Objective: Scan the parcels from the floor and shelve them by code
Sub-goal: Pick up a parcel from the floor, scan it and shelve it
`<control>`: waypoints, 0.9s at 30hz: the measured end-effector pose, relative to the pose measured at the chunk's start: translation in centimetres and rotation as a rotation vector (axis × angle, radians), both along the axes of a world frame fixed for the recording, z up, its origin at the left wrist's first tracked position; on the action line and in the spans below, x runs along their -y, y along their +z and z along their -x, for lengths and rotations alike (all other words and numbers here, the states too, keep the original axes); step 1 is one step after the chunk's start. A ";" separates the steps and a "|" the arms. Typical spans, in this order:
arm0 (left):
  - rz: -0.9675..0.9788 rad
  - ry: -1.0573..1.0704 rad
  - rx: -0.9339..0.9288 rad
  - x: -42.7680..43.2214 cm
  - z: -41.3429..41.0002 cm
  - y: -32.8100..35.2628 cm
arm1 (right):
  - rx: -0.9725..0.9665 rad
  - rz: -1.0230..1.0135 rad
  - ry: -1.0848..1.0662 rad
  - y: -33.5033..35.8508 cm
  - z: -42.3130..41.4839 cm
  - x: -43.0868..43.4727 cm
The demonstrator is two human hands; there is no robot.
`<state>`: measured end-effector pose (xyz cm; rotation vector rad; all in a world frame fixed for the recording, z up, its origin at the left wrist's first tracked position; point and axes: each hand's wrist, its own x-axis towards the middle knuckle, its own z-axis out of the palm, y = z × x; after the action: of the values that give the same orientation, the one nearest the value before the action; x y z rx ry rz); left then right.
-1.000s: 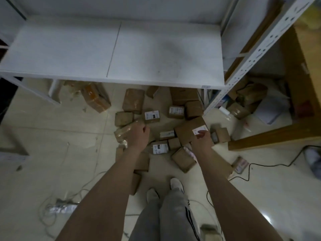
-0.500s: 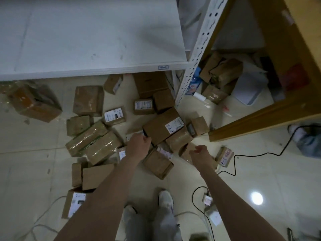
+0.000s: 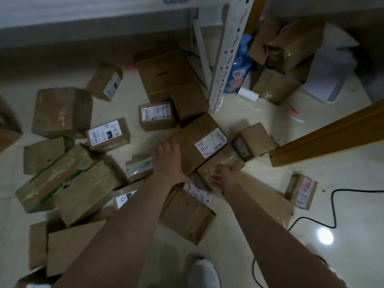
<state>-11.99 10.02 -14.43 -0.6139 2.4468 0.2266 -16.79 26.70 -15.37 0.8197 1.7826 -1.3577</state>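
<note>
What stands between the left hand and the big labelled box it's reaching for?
Nothing visible. The left hand is right at the left corner of the big labelled box, with no gap for anything between them.

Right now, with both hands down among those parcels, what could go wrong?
The labelled box the left hand touches seems to rest on smaller parcels; pulling it may topple them. The black cable loops close to the white shoe, a likely trip hazard. The light is dim, so handwritten codes could be misread.
</note>
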 end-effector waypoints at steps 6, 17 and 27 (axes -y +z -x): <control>0.083 -0.097 0.085 1.3 3.2 -8.6 | -0.060 0.102 -0.091 -7.1 2.0 2.4; -0.147 0.225 -0.054 5.6 5.5 -15.2 | 0.034 0.026 0.103 -14.0 3.4 4.3; -0.624 0.471 -0.112 7.8 4.7 -4.2 | 0.231 0.188 -0.203 -4.5 -1.6 4.6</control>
<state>-16.66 2.19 -18.61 -0.8839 2.1154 1.1827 -15.20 22.12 -19.87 1.0294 1.4014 -1.4691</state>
